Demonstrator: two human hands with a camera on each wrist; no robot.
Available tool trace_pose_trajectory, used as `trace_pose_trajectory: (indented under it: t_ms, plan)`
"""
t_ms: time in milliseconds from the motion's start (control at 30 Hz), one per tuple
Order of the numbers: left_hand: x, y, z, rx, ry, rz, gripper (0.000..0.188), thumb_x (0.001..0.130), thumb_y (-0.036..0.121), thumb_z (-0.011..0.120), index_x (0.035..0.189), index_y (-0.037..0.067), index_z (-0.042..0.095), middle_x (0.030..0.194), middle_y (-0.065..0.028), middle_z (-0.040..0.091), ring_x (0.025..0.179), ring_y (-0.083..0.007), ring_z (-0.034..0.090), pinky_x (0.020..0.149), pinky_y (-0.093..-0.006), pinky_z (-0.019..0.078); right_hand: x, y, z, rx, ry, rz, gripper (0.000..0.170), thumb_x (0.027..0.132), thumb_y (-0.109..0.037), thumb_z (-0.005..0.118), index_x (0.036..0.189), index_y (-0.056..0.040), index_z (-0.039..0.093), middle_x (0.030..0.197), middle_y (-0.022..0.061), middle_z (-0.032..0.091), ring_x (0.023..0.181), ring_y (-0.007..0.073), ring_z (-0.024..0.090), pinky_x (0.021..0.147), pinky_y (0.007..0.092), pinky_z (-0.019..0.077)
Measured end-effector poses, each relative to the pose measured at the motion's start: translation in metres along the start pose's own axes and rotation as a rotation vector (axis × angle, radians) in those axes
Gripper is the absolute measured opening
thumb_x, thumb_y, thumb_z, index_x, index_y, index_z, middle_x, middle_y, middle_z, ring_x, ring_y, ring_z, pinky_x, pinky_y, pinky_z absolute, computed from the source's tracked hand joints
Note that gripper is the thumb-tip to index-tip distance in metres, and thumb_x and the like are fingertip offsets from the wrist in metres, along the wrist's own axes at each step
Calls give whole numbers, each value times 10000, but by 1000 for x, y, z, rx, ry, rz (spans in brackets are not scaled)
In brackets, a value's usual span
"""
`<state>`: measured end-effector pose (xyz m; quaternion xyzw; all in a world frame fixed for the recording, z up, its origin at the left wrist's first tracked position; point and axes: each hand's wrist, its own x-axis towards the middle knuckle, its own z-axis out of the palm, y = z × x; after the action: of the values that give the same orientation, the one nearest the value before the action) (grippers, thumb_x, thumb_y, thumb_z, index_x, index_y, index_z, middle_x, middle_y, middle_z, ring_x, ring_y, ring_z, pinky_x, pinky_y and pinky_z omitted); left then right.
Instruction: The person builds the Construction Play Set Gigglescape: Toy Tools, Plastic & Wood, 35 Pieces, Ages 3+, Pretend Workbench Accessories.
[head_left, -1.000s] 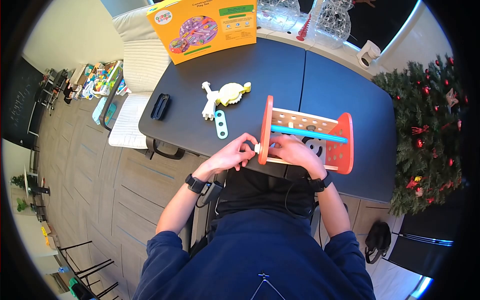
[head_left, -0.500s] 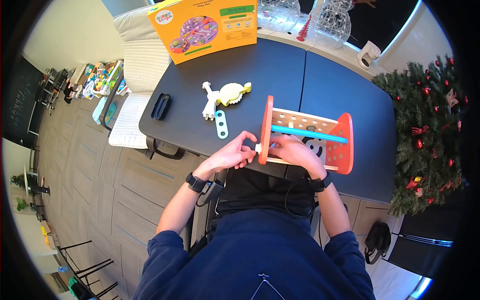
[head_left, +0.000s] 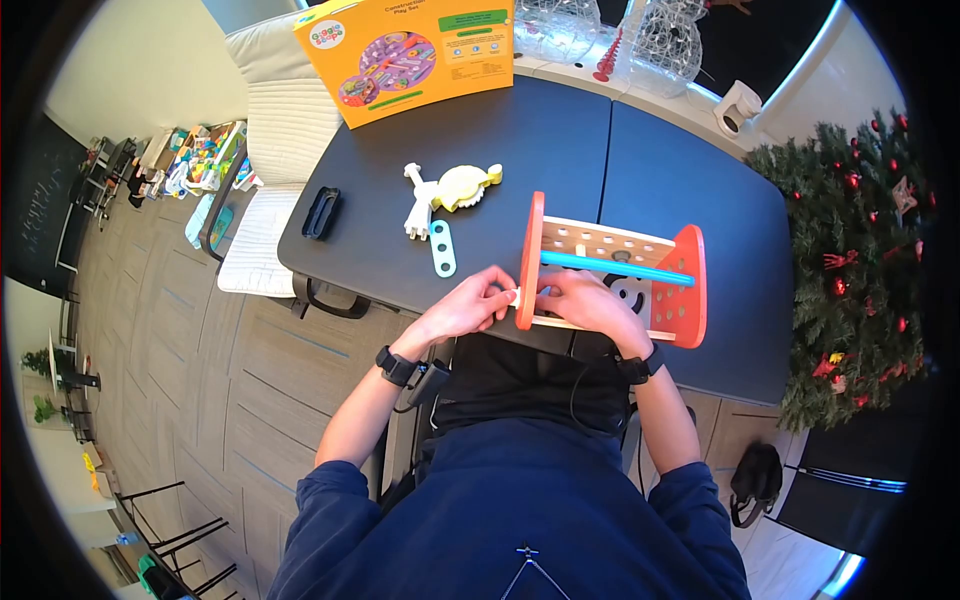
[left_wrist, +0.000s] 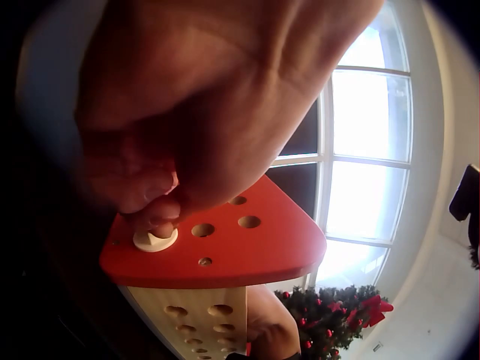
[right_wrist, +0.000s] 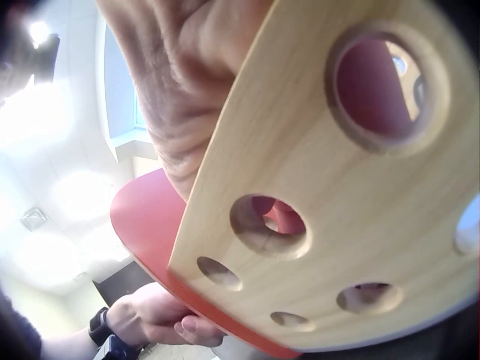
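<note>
My left hand [head_left: 470,304] pinches a white toy bolt [left_wrist: 155,241] at the outer face of a red end panel [left_wrist: 247,240]. The bolt's round flange lies against that panel, near its corner, in the left wrist view. This panel belongs to a wooden toy toolbox [head_left: 655,238] with holed sides and a blue rod handle [head_left: 620,267]. From the other side, my right hand [head_left: 590,300] reaches into the toolbox, up against the inner face of the same panel. Its fingertips are hidden, and I cannot tell what they hold.
Left of the toolbox on the dark table [head_left: 540,140] lie a teal holed strip [head_left: 442,249], a white toy piece [head_left: 420,205] and a yellow toy piece [head_left: 464,187]. A black tray [head_left: 321,213] sits by the left edge. At the back stands a yellow box [head_left: 420,60].
My left fingers have closed in on the white bolt and now cover more of it. The toolbox and my right hand stay where they were.
</note>
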<state>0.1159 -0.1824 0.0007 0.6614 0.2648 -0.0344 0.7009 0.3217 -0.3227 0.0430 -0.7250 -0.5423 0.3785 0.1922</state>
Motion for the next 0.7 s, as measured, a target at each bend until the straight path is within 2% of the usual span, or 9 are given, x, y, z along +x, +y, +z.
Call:
trace_pose_trajectory:
  t_ms: [67, 167, 267, 433, 567, 700]
  plan:
    - [0, 2, 0, 44, 41, 77, 232, 1131, 278, 596, 1160, 48, 605, 785, 23, 620, 598, -52, 510, 516, -251, 402, 1, 1, 1, 2, -1, -1, 328, 994, -303, 724, 1181, -40, 779, 1012, 202, 792, 995, 376, 753, 890, 460, 572]
    - [-1, 7, 2, 108, 72, 8, 246, 1136, 283, 578, 1191, 44, 593, 803, 15, 622, 615, -70, 517, 537, -268, 420, 1, 3, 3, 9, 6, -12, 325, 994, -299, 724, 1182, -40, 779, 1016, 206, 790, 1008, 379, 749, 903, 462, 568]
    - [-5, 12, 3, 122, 39, -75, 243, 1130, 263, 563, 1234, 45, 595, 819, 31, 596, 608, -44, 502, 527, -235, 401, 2, 4, 4, 15, 12, -30, 318, 1001, -294, 715, 1181, -41, 780, 1028, 212, 787, 1025, 384, 745, 915, 466, 564]
    - [-4, 4, 2, 173, 47, -37, 303, 1134, 335, 567, 1200, 47, 636, 817, 39, 575, 632, -49, 502, 545, -242, 417, 10, 18, 10, 16, -1, -71, 319, 1019, -303, 694, 1190, -47, 780, 1069, 222, 782, 1059, 392, 737, 942, 471, 561]
    - [-6, 12, 1, 344, 54, -36, 336, 1137, 376, 560, 1190, 59, 661, 792, 52, 545, 650, -47, 490, 554, -250, 422, 15, 26, 13, 51, -72, -46, 367, 1047, -338, 648, 1268, -64, 752, 1163, 222, 768, 1147, 390, 715, 996, 465, 547]
    - [-6, 12, 3, 332, 61, -5, 328, 1140, 385, 554, 1185, 77, 659, 771, 65, 505, 649, -39, 458, 553, -251, 410, 19, 25, 11, 27, -169, 24, 420, 1095, -366, 573, 1380, -84, 699, 1244, 213, 754, 1203, 364, 696, 1029, 443, 523]
